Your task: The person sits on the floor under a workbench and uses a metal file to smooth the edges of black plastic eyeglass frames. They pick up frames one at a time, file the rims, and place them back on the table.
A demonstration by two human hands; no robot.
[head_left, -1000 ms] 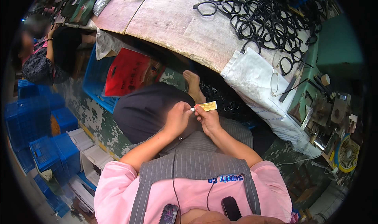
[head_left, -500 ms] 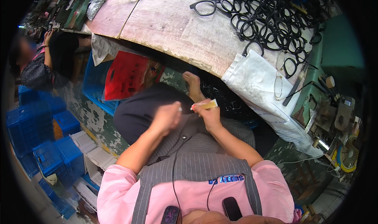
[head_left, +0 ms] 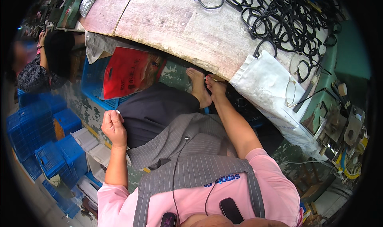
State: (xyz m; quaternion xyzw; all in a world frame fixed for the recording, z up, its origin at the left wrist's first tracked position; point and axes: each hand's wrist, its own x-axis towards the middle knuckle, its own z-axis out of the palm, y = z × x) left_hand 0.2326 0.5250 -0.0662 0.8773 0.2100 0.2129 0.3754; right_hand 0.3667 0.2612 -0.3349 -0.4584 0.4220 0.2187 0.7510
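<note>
My left hand (head_left: 114,128) is raised over my left thigh, fingers closed on a small white piece (head_left: 117,112) that looks like a cap. Ahead of me, my right hand (head_left: 216,88) is at the near edge of the worktable, beside my bare foot (head_left: 198,89). Its fingers are closed, with a small pale tip at the fingertips; this seems to be the end of a small tube, mostly hidden by the hand. A grey striped apron (head_left: 179,143) covers my lap.
Many black glasses frames (head_left: 279,27) are heaped on the worktable's (head_left: 167,23) right side. A white sack (head_left: 263,87) hangs over its edge. A red bag (head_left: 129,73) lies on a blue crate (head_left: 89,81). More blue crates (head_left: 30,127) stand left; another person (head_left: 38,69) sits beyond.
My hands have moved apart. The left went left and toward me with the white piece; the right went forward to the table edge, and the yellowish tube it held is now mostly hidden.
</note>
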